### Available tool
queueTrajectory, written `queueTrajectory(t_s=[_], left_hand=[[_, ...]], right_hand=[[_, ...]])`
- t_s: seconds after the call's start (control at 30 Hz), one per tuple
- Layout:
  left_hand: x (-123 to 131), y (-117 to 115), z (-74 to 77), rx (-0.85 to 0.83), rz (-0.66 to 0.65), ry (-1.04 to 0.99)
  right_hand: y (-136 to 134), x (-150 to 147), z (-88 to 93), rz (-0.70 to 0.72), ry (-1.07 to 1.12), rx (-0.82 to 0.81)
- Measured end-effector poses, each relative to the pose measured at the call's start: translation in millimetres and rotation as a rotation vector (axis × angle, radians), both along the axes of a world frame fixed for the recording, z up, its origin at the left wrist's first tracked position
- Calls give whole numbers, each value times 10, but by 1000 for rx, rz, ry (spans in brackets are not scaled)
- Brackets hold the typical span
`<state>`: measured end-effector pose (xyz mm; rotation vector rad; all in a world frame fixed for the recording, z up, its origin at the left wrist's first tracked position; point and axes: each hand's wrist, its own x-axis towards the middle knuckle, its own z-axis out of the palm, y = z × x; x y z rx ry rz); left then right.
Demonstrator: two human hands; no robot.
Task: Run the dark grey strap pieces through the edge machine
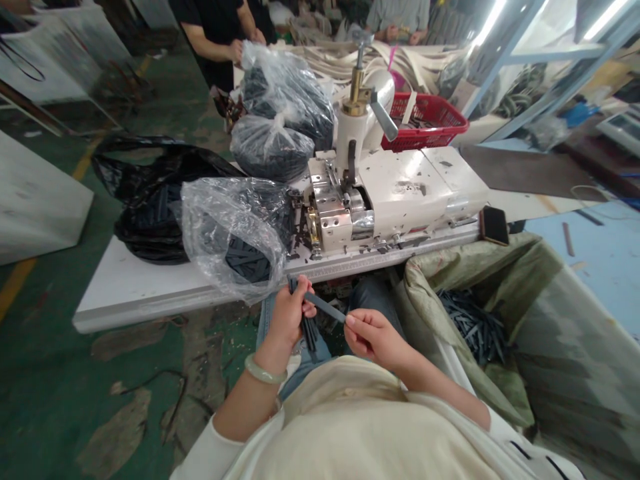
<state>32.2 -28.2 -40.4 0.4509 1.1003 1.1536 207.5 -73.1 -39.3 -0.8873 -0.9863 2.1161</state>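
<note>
Left hand (pixel 286 322): grip clenched on a bundle of narrow dark-grey strips (pixel 309 333), upper ends partly hidden by the fingers. Right hand (pixel 373 339): grip pinches one flat grey strip (pixel 325 307), which runs to the left hand. Strip material is indeterminate. Both hands are near the white worktop (pixel 140 297), just below a clear plastic bag (pixel 225 233) whose dark contents are obscured by the film.

Left hand (pixel 286 320) and right hand (pixel 374 339) meet before the body — fingers (pixel 351 322) curled, pinching.
</note>
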Motion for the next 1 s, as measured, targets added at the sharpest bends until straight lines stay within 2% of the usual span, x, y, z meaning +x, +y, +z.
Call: queueTrajectory(t_s=[0.17,0.27,0.7,0.9,1.0], left_hand=[[-227,-45,207,4,-319,-70],[-279,-78,270,2,-386,-37],[-227,-114,323,-11,-411,-44],[-181,-120,402,42,-378,59],[-164,-115,409,64,-352,91]], right_hand=[[63,76,-55,-17,-9,19],[104,88,-73,-55,-54,53],[209,181,-95,-132,-92,135],[213,163,-121,-287,165,-34],[180,119,-109,-328,289,-58]])
